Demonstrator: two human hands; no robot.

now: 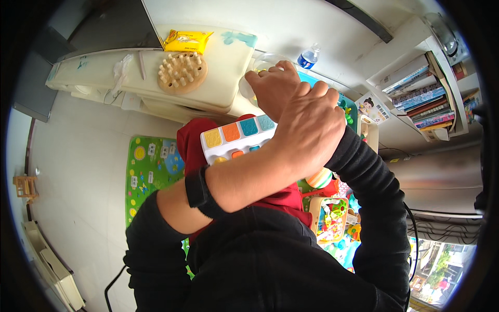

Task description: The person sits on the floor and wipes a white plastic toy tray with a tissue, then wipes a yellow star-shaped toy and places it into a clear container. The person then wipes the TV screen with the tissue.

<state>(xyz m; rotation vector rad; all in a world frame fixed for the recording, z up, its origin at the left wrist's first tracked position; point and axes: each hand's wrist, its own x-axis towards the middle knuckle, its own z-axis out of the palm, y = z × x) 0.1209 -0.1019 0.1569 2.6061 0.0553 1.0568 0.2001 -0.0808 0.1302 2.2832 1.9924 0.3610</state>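
My left hand [312,124] reaches across my body and is closed around my right wrist, near the cuff of the black sleeve [347,148]. Its fingertips are hidden. Beyond it, my right hand [276,89] hangs with its fingers apart over a clear plastic container [269,58]; its palm is out of sight, and nothing shows in its fingers. Below my hands, on red trousers [195,132], rests a white toy box [206,150] with yellow, orange and blue square flaps. My left forearm hides part of it.
A wooden peg board [182,74] and yellow wipes pack [187,41] lie on the cream cabinet [222,66]. A plastic bottle [308,56] stands behind my hands. To the right are a striped ball [319,178], a toy bin [314,214] and a bookshelf [460,101]. A green play mat [152,171] covers some floor.
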